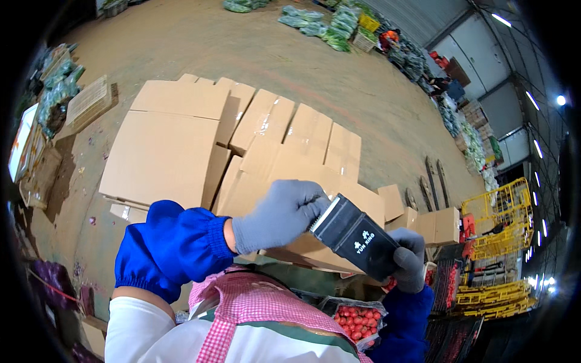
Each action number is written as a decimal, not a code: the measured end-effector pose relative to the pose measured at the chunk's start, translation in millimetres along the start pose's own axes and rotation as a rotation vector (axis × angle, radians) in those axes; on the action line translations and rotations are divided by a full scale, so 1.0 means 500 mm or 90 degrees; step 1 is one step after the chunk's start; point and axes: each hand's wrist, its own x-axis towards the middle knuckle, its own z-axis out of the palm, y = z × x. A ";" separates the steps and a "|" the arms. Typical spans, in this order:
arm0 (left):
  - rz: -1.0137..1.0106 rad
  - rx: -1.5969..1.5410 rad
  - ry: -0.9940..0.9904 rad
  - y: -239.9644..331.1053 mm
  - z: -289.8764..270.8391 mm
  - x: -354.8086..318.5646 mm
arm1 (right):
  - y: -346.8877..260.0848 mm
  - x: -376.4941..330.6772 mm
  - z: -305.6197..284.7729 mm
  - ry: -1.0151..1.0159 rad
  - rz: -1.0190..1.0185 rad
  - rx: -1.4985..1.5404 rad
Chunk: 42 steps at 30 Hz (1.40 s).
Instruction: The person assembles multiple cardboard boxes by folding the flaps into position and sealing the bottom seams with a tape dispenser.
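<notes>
In front of my body, my right hand [410,260], in a grey glove, is wrapped round one end of a flat black tape dispenser [344,227]. White markings show on its face, and a pale toothed edge faces my left hand [279,212]. This hand is also grey-gloved and slightly smeared by motion. Its fingers are curled together at the toothed end; whatever they pinch is hidden. Beyond both hands stand several brown cardboard boxes [163,145], some with shiny tape along their seams.
A clear tray of red tomatoes [357,322] sits close to my body at lower right. Yellow metal racks [497,212] and pallet-jack forks [437,181] stand to the right. A crate [88,101] lies on the left floor; bagged green vegetables [342,24] are at the back.
</notes>
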 end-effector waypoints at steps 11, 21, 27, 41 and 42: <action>-0.317 0.047 0.266 -0.078 -0.306 -0.052 | -0.017 0.096 -0.113 0.085 0.109 -0.249; -0.382 0.083 0.185 -0.213 -0.307 -0.072 | -0.007 0.138 -0.078 0.034 0.141 -0.310; -0.329 0.068 0.152 -0.289 -0.220 -0.082 | -0.003 0.141 -0.059 0.062 0.159 -0.326; -0.553 0.146 0.004 -0.329 -0.210 -0.113 | -0.015 0.134 -0.048 0.059 0.155 -0.356; -0.501 0.136 0.085 -0.336 -0.210 -0.112 | -0.009 0.132 -0.057 0.046 0.161 -0.314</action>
